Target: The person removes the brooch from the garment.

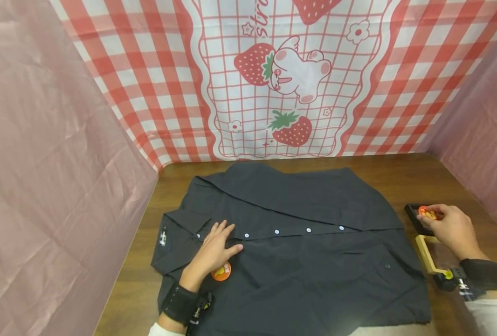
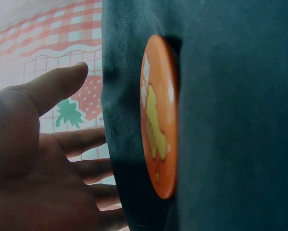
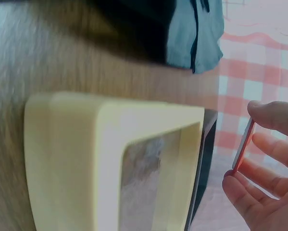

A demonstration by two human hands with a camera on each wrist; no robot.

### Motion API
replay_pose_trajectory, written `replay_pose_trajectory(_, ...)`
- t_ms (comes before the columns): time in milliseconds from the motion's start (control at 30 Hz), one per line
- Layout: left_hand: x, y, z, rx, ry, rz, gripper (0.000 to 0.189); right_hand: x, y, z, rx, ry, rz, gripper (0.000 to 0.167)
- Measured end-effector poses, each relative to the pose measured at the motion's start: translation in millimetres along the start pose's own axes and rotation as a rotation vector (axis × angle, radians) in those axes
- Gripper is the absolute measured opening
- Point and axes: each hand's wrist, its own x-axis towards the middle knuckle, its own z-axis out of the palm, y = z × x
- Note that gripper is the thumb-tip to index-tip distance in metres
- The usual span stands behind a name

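Note:
A dark button-up shirt (image 1: pixel 299 266) lies spread on the wooden table, its collar to the left. My left hand (image 1: pixel 215 249) rests on it with fingers extended, near the row of white buttons. Pinned or lying on the shirt by that wrist is a round orange badge (image 2: pixel 158 120) with a yellow figure. At the far right my right hand (image 1: pixel 454 231) pinches another round badge (image 1: pixel 427 213), red-orange with yellow, by its edge. In the right wrist view this badge (image 3: pixel 244 144) shows edge-on between thumb and fingers. It is above a small black tray (image 1: pixel 412 214).
A light wooden frame-like box (image 1: pixel 424 254) stands in front of the black tray, right of the shirt. Pink cloth (image 1: pixel 64 163) hangs at the left and right sides. A red checked strawberry cloth (image 1: pixel 164 74) covers the back.

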Motion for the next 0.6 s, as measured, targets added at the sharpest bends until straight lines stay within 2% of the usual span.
replay_pose_trajectory(600,0.9,-2.0,0.5,-0.003,-0.004,0.004,0.061,5.1,18,-4,-0.044,-0.113,0.056,0.044)
